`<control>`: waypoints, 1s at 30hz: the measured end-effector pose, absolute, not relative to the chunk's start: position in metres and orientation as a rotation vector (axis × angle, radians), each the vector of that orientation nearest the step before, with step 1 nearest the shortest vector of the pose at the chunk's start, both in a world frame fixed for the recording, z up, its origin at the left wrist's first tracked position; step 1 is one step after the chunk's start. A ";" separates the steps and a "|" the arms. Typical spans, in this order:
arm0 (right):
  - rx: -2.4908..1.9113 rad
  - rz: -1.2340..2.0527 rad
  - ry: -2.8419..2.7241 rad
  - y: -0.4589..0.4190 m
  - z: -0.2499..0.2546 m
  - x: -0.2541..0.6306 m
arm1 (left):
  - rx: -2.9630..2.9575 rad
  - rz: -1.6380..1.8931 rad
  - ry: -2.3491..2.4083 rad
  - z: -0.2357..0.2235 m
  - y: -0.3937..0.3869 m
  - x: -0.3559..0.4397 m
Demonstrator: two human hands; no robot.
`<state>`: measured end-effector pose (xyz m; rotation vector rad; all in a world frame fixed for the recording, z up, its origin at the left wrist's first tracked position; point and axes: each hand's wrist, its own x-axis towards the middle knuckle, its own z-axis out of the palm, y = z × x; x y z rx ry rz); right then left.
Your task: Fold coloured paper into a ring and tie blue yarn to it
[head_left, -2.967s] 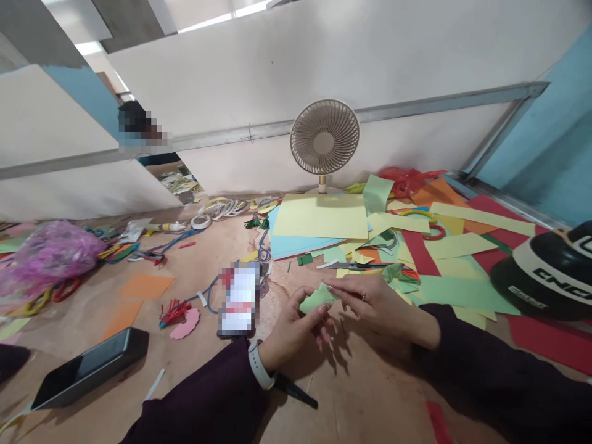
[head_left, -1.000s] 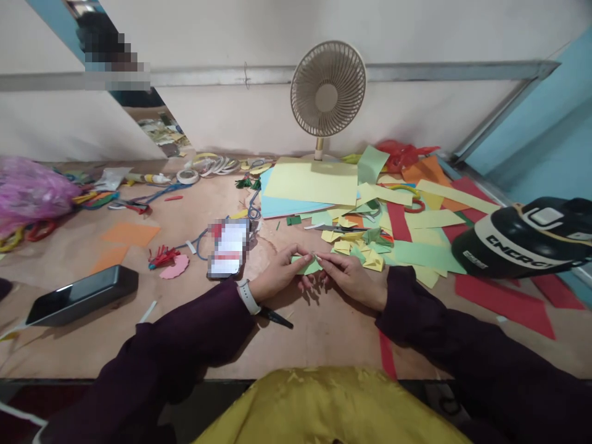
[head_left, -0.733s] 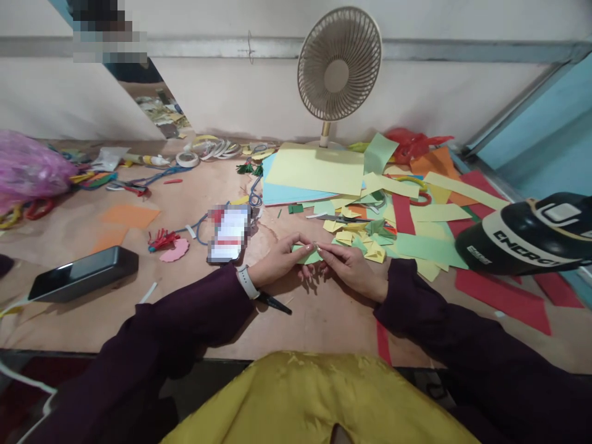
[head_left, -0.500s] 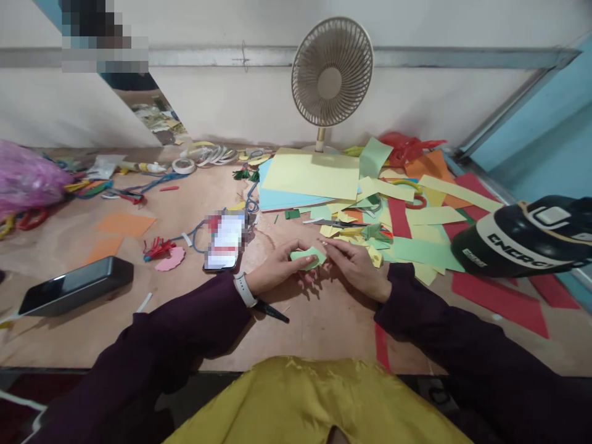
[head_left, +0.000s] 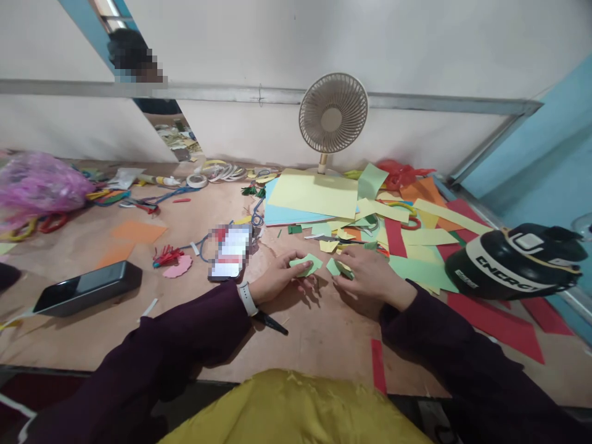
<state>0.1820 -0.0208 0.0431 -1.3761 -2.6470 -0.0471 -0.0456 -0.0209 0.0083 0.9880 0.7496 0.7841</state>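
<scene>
Smooth matt white panels point(head_left: 439, 43) stand behind a broad tan tabletop of wood-like board point(head_left: 314, 351), its surface faintly scuffed and stained. Dark plum cloth sleeves point(head_left: 203, 327) cross it from either side above an olive-gold garment with a satiny sheen point(head_left: 291, 407). At the left bunches a crinkled, translucent pink-purple plastic bag point(head_left: 41, 185); at the right leans a rounded black flask with a white lettered band point(head_left: 506, 265). A flat pale yellow rectangular sheet point(head_left: 314, 194) overlaps light blue paper point(head_left: 277, 213) in front of a round beige fan with a ribbed grille point(head_left: 332, 117). A dark grey block-shaped device with a glossy top point(head_left: 92, 288) lies well apart from the hands

The right hand point(head_left: 370, 271) curls palm-down, its fingers bent in close on a small pale green folded paper piece point(head_left: 333, 267) — the thumb's exact hold cannot be made out. The left hand point(head_left: 277, 277) has its thumb pressed on a larger pale green paper piece with angular, creased edges point(head_left: 312, 264), the fingers loosely bent beneath. Both pieces sit just above the board, near each other with a gap between — right of a slim phone with a blurred screen point(head_left: 231, 253). Smaller again is a pink scalloped paper disc point(head_left: 178, 267)
</scene>
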 end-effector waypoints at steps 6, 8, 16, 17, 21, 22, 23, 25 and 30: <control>-1.416 -0.222 -2.720 -0.023 0.034 0.173 | 1.012 0.757 0.754 0.007 -0.020 -0.045; -1.407 -0.201 -2.727 -0.023 0.035 0.174 | 0.995 0.755 0.739 0.006 -0.021 -0.046; -1.330 -0.209 -2.730 -0.019 0.035 0.181 | 1.006 0.744 0.690 0.007 -0.021 -0.047; -1.315 -0.226 -2.718 -0.018 0.033 0.180 | 1.013 0.745 0.690 0.007 -0.021 -0.047; -1.303 -0.257 -2.621 -0.014 0.026 0.177 | 1.019 0.738 0.724 0.007 -0.022 -0.047; -1.287 -0.250 -2.566 -0.014 0.025 0.177 | 1.012 0.736 0.727 0.008 -0.023 -0.046; -1.256 -0.229 -2.509 -0.013 0.025 0.178 | 1.012 0.734 0.731 0.008 -0.023 -0.046; -1.147 -0.134 -2.419 -0.013 0.027 0.179 | 1.063 0.734 0.754 0.010 -0.024 -0.046; -0.989 0.396 -2.310 -0.016 0.037 0.181 | 1.405 0.940 0.830 0.017 -0.026 -0.045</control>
